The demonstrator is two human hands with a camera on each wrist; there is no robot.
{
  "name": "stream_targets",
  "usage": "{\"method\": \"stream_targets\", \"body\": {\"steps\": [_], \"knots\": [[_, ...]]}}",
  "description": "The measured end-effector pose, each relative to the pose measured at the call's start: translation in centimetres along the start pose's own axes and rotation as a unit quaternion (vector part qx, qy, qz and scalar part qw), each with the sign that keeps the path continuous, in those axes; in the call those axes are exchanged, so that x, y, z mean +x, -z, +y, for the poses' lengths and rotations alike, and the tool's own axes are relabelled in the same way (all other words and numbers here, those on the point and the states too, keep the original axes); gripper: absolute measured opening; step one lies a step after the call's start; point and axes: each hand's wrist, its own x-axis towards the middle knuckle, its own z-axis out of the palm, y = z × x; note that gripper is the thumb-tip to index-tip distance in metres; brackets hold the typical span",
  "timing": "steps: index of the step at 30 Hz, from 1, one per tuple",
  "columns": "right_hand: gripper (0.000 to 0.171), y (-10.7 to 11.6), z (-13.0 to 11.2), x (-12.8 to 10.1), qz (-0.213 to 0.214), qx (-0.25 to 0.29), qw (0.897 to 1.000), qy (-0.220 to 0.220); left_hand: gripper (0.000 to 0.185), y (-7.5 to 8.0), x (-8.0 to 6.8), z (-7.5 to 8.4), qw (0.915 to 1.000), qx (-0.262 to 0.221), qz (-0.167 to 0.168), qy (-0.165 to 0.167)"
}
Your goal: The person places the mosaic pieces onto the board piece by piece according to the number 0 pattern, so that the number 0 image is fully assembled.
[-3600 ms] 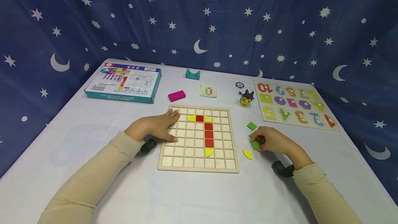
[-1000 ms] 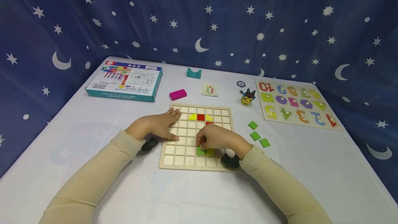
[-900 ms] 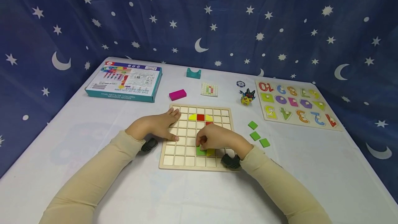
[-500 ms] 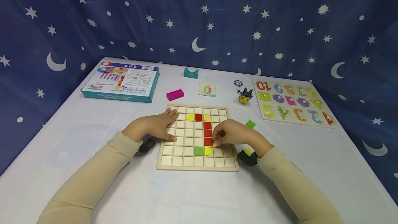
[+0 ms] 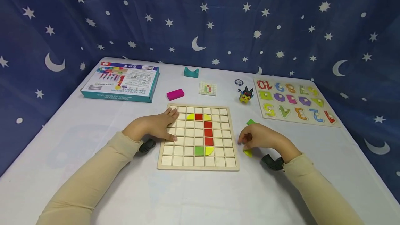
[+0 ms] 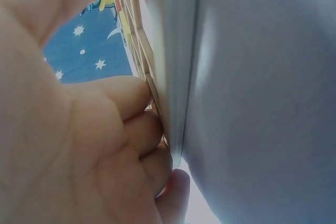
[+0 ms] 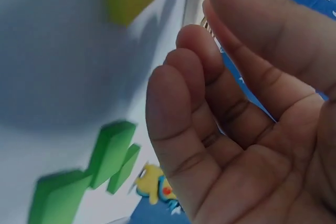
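Note:
My left hand [image 5: 156, 126] rests with spread fingers on the left edge of a wooden grid board [image 5: 184, 160]. Set in the board are red square tiles [image 5: 208, 132], yellow quarter-round tiles [image 5: 209, 151] and a green square tile [image 5: 199, 150]. Right of the board, my right hand [image 5: 260, 136] hovers low over the table, fingers loosely bent and nothing between them. Just under its fingertips lies a loose yellow quarter-round tile [image 5: 248, 152]. Three loose green tiles [image 7: 113, 150] show in the right wrist view; in the head view the hand mostly hides them.
Behind the board lie a small pattern card [image 5: 207, 89], a magenta block [image 5: 175, 94] and a teal arch block [image 5: 191, 72]. A toy figure [image 5: 245, 95] and a chip [image 5: 239, 82] stand near a number puzzle [image 5: 295, 102]. A flat box [image 5: 120, 82] lies back left.
A green tile now sits left of the lowest yellow tile on the board. My right hand let go of it and moved right, off the board. My left hand stayed put.

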Motion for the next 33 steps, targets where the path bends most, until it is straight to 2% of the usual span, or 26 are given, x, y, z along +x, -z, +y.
{"method": "stream_targets", "body": {"steps": [7, 11, 21, 33], "knots": [[0.023, -0.6, 0.5, -1.0, -0.023, 0.031, 0.999, 0.002, 0.093, 0.0, -0.1, 0.0, 1.0000, -0.004, -0.001, -0.004], [0.023, -0.8, 0.6, -1.1, -0.024, 0.025, 0.999, 0.010, 0.093, 0.0, 0.0, -0.1, 1.0000, -0.005, -0.001, -0.002], [0.023, -1.0, 0.2, -1.0, -0.031, 0.017, 0.999, -0.010, 0.094, -0.1, 0.1, -0.3, 1.0000, 0.000, -0.003, -0.002], [0.019, 0.1, -0.6, -1.0, -0.035, -0.005, 0.999, 0.011, 0.094, 0.1, -0.1, 0.0, 1.0000, 0.002, -0.004, 0.001]]}}
